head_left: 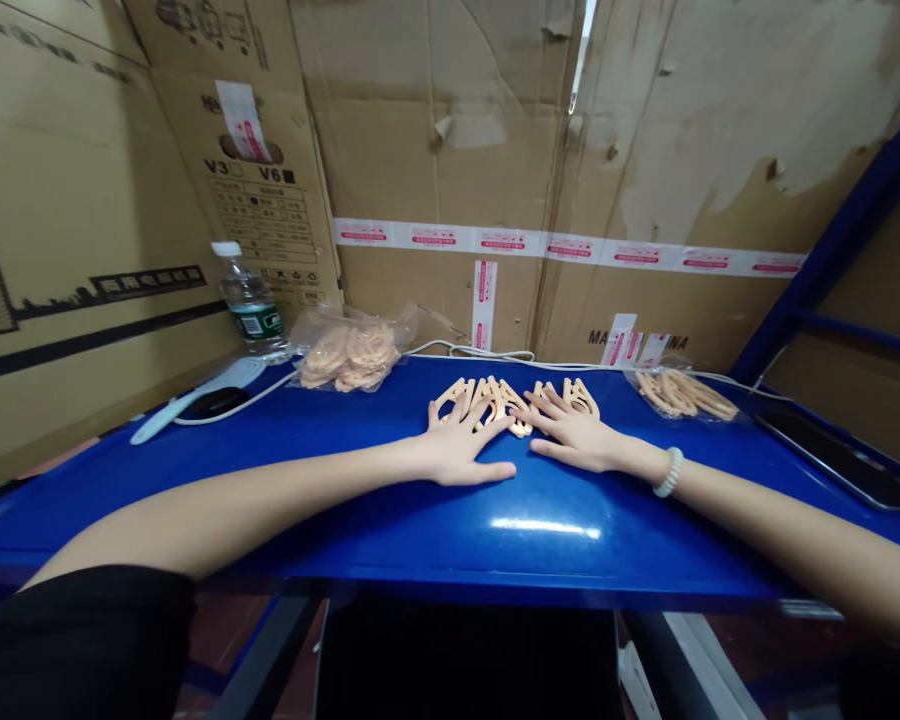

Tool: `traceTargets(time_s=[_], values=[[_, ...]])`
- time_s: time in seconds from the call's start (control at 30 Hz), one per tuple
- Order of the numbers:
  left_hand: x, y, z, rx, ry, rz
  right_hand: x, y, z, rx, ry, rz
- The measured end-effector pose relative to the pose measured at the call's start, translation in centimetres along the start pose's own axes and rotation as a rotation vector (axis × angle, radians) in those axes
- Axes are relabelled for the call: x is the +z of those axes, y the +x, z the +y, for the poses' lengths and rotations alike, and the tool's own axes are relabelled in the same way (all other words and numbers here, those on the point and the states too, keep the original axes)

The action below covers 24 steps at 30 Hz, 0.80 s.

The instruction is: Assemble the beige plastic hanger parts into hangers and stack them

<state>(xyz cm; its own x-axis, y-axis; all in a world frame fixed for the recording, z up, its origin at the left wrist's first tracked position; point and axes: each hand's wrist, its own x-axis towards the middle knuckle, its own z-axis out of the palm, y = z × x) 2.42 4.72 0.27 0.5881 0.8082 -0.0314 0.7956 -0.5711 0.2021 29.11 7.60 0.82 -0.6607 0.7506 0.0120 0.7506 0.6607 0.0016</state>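
Note:
Several peach-coloured plastic folding hangers (pixel 493 388) lie in a row on the blue table (pixel 420 530), near its back. My left hand (pixel 457 447) rests over the left part of the row with its fingers spread. Beside it, my right hand (pixel 579 438) is spread flat over the right part, with a pale beaded bracelet (pixel 669 472) on its wrist. The fingers of both hands touch the hangers and partly cover them. Neither hand is closed around anything.
A clear bag of peach pieces (pixel 352 352) sits back left, another bag (pixel 686 393) back right. Further left are a water bottle (pixel 249 300), a light-blue long-handled item (pixel 172 412) and a black oval object (pixel 221 401). A dark flat device (pixel 844 460) lies far right. Cardboard (pixel 435 120) stands behind.

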Motion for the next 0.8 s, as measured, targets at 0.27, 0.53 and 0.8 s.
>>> traceTargets(time_s=[0.27, 0.53, 0.8], values=[[-2.7, 5.7, -4.1, -0.054, 0.044, -0.052, 0.2, 5.7, 2.1, 0.110, -0.002, -0.009], [-16.8, 4.6, -0.5, 0.220, 0.033, 0.051, 0.4, 5.4, 2.1, 0.097, -0.013, 0.031], [-13.5, 4.1, -4.0, -0.372, 0.410, 0.602, 0.7, 5.4, 2.1, 0.125, -0.013, 0.063]])
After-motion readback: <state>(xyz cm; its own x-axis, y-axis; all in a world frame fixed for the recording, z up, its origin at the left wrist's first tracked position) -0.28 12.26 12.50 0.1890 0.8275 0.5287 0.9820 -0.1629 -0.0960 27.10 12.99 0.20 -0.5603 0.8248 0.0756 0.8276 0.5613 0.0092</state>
